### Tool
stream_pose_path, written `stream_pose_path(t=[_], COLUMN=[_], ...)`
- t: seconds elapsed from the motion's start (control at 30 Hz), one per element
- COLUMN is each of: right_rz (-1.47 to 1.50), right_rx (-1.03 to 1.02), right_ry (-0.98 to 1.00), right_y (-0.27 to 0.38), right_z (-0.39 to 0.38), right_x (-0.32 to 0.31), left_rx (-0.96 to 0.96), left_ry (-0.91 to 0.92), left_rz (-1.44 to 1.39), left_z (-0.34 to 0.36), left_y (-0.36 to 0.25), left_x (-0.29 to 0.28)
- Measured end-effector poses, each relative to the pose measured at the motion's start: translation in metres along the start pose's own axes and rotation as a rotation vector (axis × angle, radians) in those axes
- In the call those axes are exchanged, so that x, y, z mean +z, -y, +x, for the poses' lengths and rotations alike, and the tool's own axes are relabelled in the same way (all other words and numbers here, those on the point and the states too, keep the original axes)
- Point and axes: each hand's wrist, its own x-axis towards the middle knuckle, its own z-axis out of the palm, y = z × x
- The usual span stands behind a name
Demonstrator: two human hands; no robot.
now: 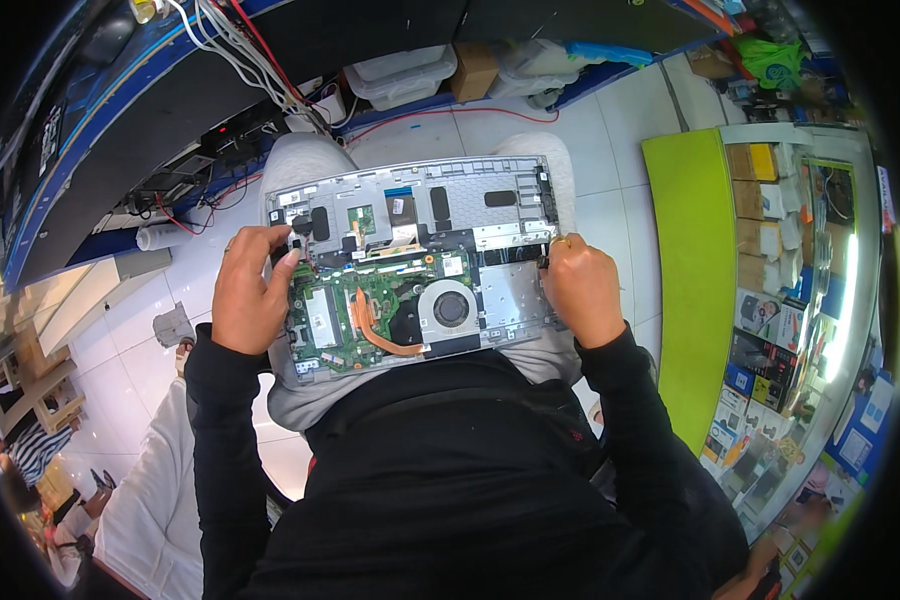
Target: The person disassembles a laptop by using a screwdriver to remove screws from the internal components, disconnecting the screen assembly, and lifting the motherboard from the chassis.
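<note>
An opened laptop base [510,290] lies across my lap, its inside facing up. It shows a green circuit board [320,290], a copper heat pipe [370,325], a round cooling fan [448,308] and a grey metal palm-rest panel [370,185] on the far side. My left hand [247,295] grips the base's left edge, thumb and fingers around the hinge corner. At the right edge, by the other hinge, my right hand [582,285] is closed with its fingertips pressed together. What it pinches, if anything, is hidden by the fingers.
A dark bench [120,150] with hanging cables [250,70] runs along the far left. Plastic tubs [400,80] stand beneath the counter ahead. To the right is a glass display case [770,300] with a lime-green panel [685,280]. Another person's pale-clothed leg [160,490] is at left.
</note>
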Motion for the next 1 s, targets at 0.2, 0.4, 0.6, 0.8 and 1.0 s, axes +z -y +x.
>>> stream_pose_path(t=[0.2, 0.4, 0.6, 0.8, 1.0], right_rz=[0.159, 0.263, 0.200, 0.249, 0.516], right_rx=[0.093, -0.126, -0.240, -0.194, -0.256], right_ry=[0.039, 0.143, 0.254, 0.270, 0.163], right_y=[0.003, -0.010, -0.015, -0.002, 0.035], right_z=[0.002, 0.011, 0.025, 0.025, 0.037], right_x=[-0.025, -0.024, -0.024, -0.047, -0.043], left_rx=[0.024, -0.005, -0.029, -0.059, -0.181], left_ry=[-0.018, -0.002, -0.008, -0.034, 0.004], left_rz=[0.019, 0.034, 0.016, -0.004, -0.044], left_z=[-0.002, -0.002, -0.003, -0.002, -0.008], left_y=[0.001, 0.005, 0.005, 0.013, 0.022], left_x=[-0.001, -0.001, -0.003, -0.013, -0.009])
